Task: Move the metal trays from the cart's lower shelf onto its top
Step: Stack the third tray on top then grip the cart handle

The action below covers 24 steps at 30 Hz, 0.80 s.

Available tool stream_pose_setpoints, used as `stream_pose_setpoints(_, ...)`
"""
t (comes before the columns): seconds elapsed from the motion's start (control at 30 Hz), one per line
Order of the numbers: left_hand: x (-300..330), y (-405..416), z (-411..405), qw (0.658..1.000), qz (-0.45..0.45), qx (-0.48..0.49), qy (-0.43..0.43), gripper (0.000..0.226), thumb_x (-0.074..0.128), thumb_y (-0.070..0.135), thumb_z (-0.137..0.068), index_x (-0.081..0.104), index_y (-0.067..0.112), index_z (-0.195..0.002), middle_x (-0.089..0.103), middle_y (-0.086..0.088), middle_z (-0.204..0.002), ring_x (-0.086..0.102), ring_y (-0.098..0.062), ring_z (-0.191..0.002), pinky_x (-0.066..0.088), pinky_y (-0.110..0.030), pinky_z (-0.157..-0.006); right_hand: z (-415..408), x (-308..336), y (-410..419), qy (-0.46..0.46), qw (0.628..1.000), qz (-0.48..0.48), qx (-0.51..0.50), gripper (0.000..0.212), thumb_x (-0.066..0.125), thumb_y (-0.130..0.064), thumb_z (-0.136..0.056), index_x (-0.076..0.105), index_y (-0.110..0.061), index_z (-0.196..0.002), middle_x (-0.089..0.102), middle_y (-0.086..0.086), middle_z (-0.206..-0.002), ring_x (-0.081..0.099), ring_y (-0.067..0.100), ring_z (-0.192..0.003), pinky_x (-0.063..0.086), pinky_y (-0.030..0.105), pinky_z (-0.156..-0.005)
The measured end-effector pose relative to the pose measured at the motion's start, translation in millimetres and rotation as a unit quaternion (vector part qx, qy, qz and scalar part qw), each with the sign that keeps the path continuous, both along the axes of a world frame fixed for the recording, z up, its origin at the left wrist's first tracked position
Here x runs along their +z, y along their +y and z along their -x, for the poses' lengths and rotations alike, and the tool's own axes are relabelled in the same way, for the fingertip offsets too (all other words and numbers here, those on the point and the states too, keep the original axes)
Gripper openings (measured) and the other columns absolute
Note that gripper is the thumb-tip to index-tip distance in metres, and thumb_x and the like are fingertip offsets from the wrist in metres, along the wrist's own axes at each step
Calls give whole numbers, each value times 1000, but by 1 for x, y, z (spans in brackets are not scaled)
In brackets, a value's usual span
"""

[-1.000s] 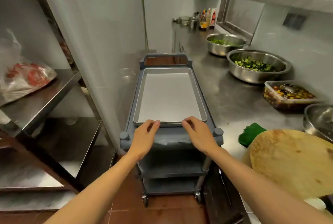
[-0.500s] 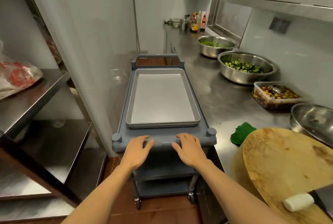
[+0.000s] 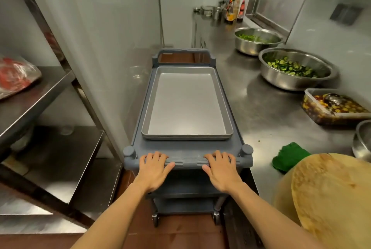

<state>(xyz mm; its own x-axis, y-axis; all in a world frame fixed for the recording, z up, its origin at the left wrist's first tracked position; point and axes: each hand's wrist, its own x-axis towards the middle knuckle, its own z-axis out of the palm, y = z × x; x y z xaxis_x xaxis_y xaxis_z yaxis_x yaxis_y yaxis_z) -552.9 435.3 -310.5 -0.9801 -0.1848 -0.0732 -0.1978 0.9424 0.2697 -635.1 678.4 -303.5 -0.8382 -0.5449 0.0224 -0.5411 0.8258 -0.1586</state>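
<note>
Head view, shallow rectangular silver metal trays (image 3: 186, 106) stacked at frame centre on grey plastic cart (image 3: 138, 138) top, no legible writing, left hand (image 3: 154, 170) and right hand (image 3: 220, 170) wrapped over ribbed cart handle (image 3: 189, 162), lower shelves mostly hidden, fingertips hidden behind handle.

Hands (image 3: 154, 170) off tray (image 3: 186, 104), onto handle (image 3: 186, 162)
</note>
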Motion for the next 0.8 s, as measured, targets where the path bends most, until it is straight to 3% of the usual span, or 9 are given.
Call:
stream_pose_setpoints(0.2,0,-16,46,999,28,11,-30,65,20,69,-87,44,27,-130,48,-2,-131,41,-23,-122,19,-48,-111,45,-3,-17,-1,1000,6,4,41,32,-51,-96,43,-31,-130,48,1,-123,41,24,-115,23,42,-105)
stream_pose_setpoints(0.8,-6,-100,291,999,38,4,-7,59,24,67,-89,45,26,-127,49,-3,-127,42,-24,-116,22,-47,-108,291,-1,-103,-6,1000,4,-7,39,33,-52,-95,43,-34,-128,49,-1,-122,41,21,-115,23,42,-106)
